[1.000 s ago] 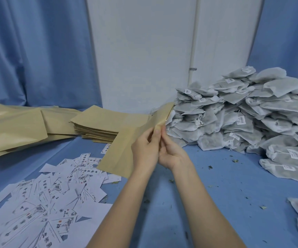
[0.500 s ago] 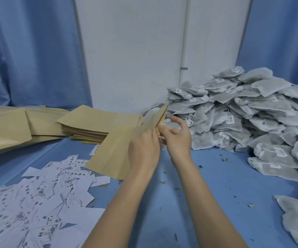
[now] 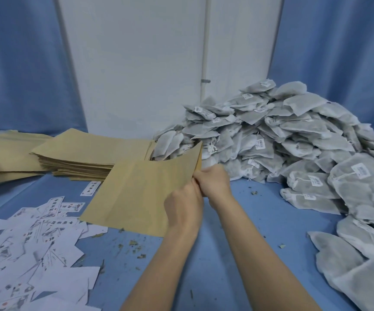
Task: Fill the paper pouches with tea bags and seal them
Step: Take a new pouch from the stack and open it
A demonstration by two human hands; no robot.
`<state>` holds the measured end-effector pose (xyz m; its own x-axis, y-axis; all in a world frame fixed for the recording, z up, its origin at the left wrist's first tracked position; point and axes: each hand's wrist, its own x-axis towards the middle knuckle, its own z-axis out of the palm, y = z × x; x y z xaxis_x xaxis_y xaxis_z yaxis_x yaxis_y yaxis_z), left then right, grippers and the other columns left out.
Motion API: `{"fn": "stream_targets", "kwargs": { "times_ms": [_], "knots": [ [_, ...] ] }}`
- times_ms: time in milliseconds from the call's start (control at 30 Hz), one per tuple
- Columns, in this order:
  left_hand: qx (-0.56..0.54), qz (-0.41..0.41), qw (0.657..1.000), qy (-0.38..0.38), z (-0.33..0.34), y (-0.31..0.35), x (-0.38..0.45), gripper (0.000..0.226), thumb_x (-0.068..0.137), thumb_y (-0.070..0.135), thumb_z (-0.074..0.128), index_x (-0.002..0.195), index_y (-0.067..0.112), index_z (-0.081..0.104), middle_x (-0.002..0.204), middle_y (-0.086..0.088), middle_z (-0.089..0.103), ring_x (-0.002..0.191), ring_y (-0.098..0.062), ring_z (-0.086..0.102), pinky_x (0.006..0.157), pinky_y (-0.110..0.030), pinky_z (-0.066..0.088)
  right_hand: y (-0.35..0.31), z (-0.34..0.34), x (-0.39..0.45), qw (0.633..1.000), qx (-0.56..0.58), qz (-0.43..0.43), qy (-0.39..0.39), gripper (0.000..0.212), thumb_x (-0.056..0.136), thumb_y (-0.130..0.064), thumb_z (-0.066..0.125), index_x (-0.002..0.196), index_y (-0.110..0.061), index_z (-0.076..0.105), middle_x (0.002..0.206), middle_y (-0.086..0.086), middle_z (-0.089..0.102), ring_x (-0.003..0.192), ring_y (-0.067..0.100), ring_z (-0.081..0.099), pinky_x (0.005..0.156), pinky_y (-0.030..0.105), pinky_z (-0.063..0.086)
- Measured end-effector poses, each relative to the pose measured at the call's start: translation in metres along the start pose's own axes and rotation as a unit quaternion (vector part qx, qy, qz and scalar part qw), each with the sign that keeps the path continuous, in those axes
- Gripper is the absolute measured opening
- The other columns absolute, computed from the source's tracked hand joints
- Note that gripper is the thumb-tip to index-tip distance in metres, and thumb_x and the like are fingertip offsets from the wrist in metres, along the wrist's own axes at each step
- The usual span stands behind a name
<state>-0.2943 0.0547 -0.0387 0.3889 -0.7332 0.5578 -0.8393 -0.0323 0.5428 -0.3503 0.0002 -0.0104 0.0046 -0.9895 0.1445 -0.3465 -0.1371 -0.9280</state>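
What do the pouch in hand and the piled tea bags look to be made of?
Pouch: matte tan kraft-type paper, thin; it bows where both hands pinch its edge. Tea bags: pale, semi-sheer filter mesh, probably non-woven; dark contents show through, with strings and small white paper tags.

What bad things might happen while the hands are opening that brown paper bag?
Both hands, left hand and right hand, pinch one edge of the paper pouch, so pulling too hard might tear it. The pouch hangs just above the printed labels and may sweep some aside if it drops. Loose tea crumbs lie on the blue table and may get inside.
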Motion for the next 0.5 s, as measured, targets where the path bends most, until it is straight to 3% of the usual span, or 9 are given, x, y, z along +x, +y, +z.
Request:
{"fn": "stream_targets", "kwargs": {
  "times_ms": [67, 133, 233, 300, 367, 500],
  "knots": [
    [0.002, -0.023, 1.0, -0.002, 0.005, 0.0, 0.001, 0.03, 0.097, 0.011, 0.044, 0.078, 0.0, 0.065, 0.07, -0.019, 0.067, 0.063, -0.033, 0.061, 0.052, -0.029, 0.027, 0.007, 0.001, 0.001, 0.999, -0.044, -0.017, 0.005, 0.048, 0.078, -0.005, 0.053, 0.04, -0.015, 0.026, 0.023, -0.007, 0.022, 0.036, 0.01, 0.021, 0.032, 0.014, 0.017],
    [-0.005, -0.062, 0.998, -0.007, 0.011, -0.003, 0.004, 0.039, 0.1, 0.021, 0.037, 0.081, 0.001, 0.064, 0.076, -0.018, 0.068, 0.069, -0.033, 0.06, 0.055, -0.03, 0.027, 0.014, 0.001, 0.002, 0.998, -0.058, -0.025, 0.008, 0.048, 0.079, -0.004, 0.051, 0.04, -0.015, 0.026, 0.023, -0.006, 0.023, 0.037, 0.011, 0.022, 0.031, 0.016, 0.02],
    [-0.042, -0.105, 0.994, -0.005, 0.015, -0.008, 0.006, 0.041, 0.1, 0.022, 0.037, 0.068, 0.003, 0.056, 0.073, -0.017, 0.065, 0.062, -0.028, 0.049, 0.055, -0.03, 0.019, 0.024, 0.0, 0.001, 0.999, -0.042, 0.0, 0.009, 0.044, 0.078, -0.001, 0.048, 0.041, -0.014, 0.029, 0.023, -0.008, 0.026, 0.028, 0.008, 0.031, 0.032, 0.011, 0.02],
    [-0.074, -0.121, 0.99, 0.001, 0.019, -0.011, 0.006, 0.04, 0.098, 0.017, 0.039, 0.06, 0.007, 0.045, 0.068, -0.018, 0.061, 0.059, -0.028, 0.046, 0.054, -0.031, 0.014, 0.026, -0.001, 0.0, 0.999, -0.024, 0.022, 0.001, 0.042, 0.076, 0.0, 0.048, 0.04, -0.014, 0.032, 0.025, -0.01, 0.032, 0.034, 0.004, 0.039, 0.042, 0.016, 0.033],
    [-0.094, -0.131, 0.987, 0.002, 0.02, -0.014, 0.006, 0.039, 0.096, 0.015, 0.042, 0.058, 0.008, 0.042, 0.066, -0.019, 0.059, 0.06, -0.029, 0.046, 0.054, -0.031, 0.014, 0.03, -0.002, 0.0, 0.999, 0.016, 0.045, -0.006, 0.04, 0.073, 0.001, 0.05, 0.038, -0.014, 0.038, 0.029, -0.008, 0.04, 0.045, 0.014, 0.047, 0.053, 0.025, 0.041],
    [-0.14, -0.185, 0.972, 0.023, 0.018, -0.018, 0.013, 0.04, 0.095, 0.011, 0.043, 0.06, -0.005, 0.052, 0.07, -0.027, 0.061, 0.068, -0.039, 0.054, 0.056, -0.032, 0.018, 0.041, -0.005, -0.001, 0.983, 0.143, 0.116, -0.021, 0.03, 0.077, 0.005, 0.051, 0.051, -0.008, 0.057, 0.05, 0.006, 0.061, 0.047, 0.015, 0.06, 0.062, 0.029, 0.055]
  ]
}}
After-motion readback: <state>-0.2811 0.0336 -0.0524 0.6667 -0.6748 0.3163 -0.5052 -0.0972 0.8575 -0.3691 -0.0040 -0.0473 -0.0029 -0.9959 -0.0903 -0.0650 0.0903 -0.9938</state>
